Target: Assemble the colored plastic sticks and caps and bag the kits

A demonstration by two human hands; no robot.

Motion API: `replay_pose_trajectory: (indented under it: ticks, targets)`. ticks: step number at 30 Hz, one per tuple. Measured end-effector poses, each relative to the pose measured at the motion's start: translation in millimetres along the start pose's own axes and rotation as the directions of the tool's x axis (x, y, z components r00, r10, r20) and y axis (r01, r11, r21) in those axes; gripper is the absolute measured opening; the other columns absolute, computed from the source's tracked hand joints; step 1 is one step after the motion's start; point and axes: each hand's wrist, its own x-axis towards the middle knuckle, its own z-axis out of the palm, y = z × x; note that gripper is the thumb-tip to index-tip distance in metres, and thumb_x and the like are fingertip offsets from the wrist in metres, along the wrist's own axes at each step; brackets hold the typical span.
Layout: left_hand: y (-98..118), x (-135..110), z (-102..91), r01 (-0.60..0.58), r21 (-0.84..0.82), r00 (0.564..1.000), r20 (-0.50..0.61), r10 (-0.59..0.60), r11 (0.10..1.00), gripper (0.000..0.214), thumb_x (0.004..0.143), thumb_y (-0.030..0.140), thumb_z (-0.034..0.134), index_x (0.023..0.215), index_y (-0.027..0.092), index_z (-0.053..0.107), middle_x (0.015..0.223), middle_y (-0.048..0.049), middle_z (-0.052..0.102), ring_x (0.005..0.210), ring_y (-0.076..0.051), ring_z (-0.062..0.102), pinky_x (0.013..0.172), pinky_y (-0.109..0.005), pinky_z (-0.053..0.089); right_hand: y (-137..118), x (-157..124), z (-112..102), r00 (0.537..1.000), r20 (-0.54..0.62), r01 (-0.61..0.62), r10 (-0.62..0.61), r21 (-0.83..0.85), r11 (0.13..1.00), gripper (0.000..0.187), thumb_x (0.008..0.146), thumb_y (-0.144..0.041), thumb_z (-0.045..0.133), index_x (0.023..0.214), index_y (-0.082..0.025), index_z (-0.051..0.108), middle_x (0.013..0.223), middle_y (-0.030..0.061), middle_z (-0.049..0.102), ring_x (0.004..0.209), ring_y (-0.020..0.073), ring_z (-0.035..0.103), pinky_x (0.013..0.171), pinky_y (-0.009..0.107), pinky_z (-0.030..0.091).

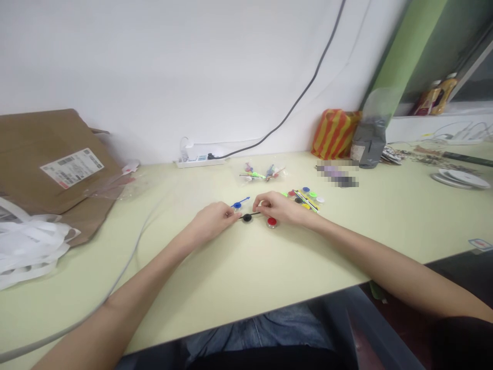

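A black arrow spinner (247, 218), a round disc with a thin pointer through it, is between my two hands at the middle of the table. My left hand (215, 218) is closed, thumb and fingers pinching the pointer's left end. Curled over the pointer's right end, my right hand (278, 206) has its fingertips closed on it. Just behind the black one stands a blue arrow spinner (238, 205), touching or very close to my left fingers. A red disc on a clear base (271, 222) sits below my right hand.
Right of my hand lie several coloured discs (306, 190) and a bundle of flat pointers (307, 201). Behind is a clear bag of coloured pieces (262, 173). A power strip (200, 162), brown paper package (57, 169), grey cable (134, 246) and striped bag (334, 134) surround the area.
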Motion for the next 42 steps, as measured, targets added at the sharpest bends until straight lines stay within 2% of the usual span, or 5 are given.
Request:
replay_pose_trajectory:
  ticks: [16, 24, 29, 38, 42]
  targets:
    - [9.5, -6.9, 0.3, -0.001, 0.174, 0.998, -0.064, 0.013, 0.985, 0.046, 0.095, 0.05, 0.038, 0.062, 0.02, 0.048, 0.064, -0.0046, 0.057, 0.057, -0.017, 0.045, 0.058, -0.03, 0.025, -9.8, -1.7, -0.7, 1.0, 0.007, 0.007, -0.006, -0.155, 0.988, 0.023, 0.091, -0.011, 0.047, 0.096, -0.017, 0.069, 0.074, 0.0002, 0.065, 0.055, 0.0092, 0.052, 0.058, 0.022, 0.034]
    - [18.7, -10.2, 1.5, 0.007, 0.113, 0.979, -0.204, 0.016, 0.994, 0.046, 0.098, 0.047, 0.035, 0.062, 0.02, 0.046, 0.057, -0.0012, 0.05, 0.052, -0.015, 0.037, 0.056, -0.031, 0.021, 5.2, 1.7, -1.5, 0.987, -0.079, 0.125, -0.137, -0.143, 0.982, 0.025, 0.093, -0.012, 0.045, 0.095, -0.017, 0.069, 0.085, 0.0026, 0.067, 0.067, 0.0122, 0.051, 0.065, 0.024, 0.035]
    - [17.1, -9.5, -1.6, 0.037, 0.156, 0.955, -0.296, 0.011, 0.987, 0.047, 0.099, 0.046, 0.034, 0.063, 0.02, 0.05, 0.058, -0.0018, 0.052, 0.052, -0.016, 0.039, 0.056, -0.031, 0.02, 5.6, 2.2, -5.6, 0.973, -0.178, 0.139, -0.144, -0.039, 0.99, 0.025, 0.097, -0.022, 0.042, 0.103, -0.017, 0.066, 0.07, -0.0015, 0.054, 0.061, 0.0128, 0.045, 0.06, 0.025, 0.033]
    - [14.6, -10.8, -2.5, 0.068, 0.307, 0.987, -0.161, -0.019, 0.949, 0.048, 0.097, 0.041, 0.033, 0.06, 0.019, 0.052, 0.062, -0.0066, 0.058, 0.051, -0.017, 0.042, 0.055, -0.032, 0.02, 7.6, 1.2, -1.0, 0.981, -0.145, 0.14, -0.13, 0.064, 0.988, 0.034, 0.086, -0.008, 0.047, 0.116, -0.017, 0.058, 0.087, 0.0026, 0.071, 0.079, 0.0144, 0.062, 0.07, 0.025, 0.042]
    - [15.0, -11.4, -2.3, 0.064, 0.362, 0.986, -0.165, -0.004, 0.93, 0.05, 0.098, 0.042, 0.033, 0.061, 0.018, 0.057, 0.063, -0.0083, 0.06, 0.052, -0.017, 0.046, 0.056, -0.032, 0.019, 1.3, -3.0, -16.2, 0.983, -0.117, 0.137, -0.138, -0.022, 0.99, 0.019, 0.088, -0.017, 0.055, 0.103, -0.017, 0.065, 0.082, 0.0025, 0.069, 0.072, 0.0142, 0.059, 0.065, 0.025, 0.04]
